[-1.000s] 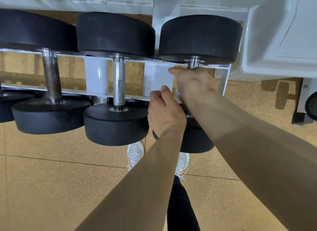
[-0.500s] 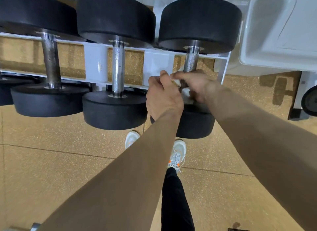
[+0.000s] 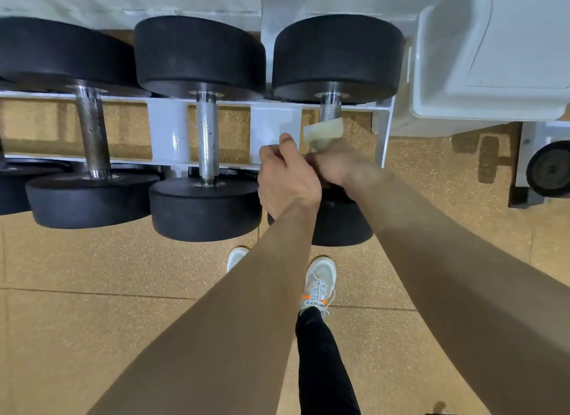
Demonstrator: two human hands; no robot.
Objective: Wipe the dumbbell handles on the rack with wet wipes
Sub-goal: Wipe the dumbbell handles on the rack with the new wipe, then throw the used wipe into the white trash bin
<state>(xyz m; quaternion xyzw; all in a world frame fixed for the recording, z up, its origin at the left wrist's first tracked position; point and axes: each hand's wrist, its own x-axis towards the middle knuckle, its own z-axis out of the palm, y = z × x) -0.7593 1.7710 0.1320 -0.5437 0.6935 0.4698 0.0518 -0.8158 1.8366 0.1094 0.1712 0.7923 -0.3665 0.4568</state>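
Handle [image 3: 330,109] of rightmost dumbbell [image 3: 337,56] mostly behind wipe [image 3: 324,131] and blurred right hand [image 3: 334,167].

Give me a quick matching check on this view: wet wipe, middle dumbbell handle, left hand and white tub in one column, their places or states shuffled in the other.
Things:
1. wet wipe
2. middle dumbbell handle
3. left hand
4. white tub

Places or states:
A. bare, no hand on it
B. to the right of the rack, past its end post
C. against the rightmost dumbbell handle, just above the right hand
D. curled in a fist, just left of the rightmost handle

Pairs: 1-C, 2-A, 3-D, 4-B.
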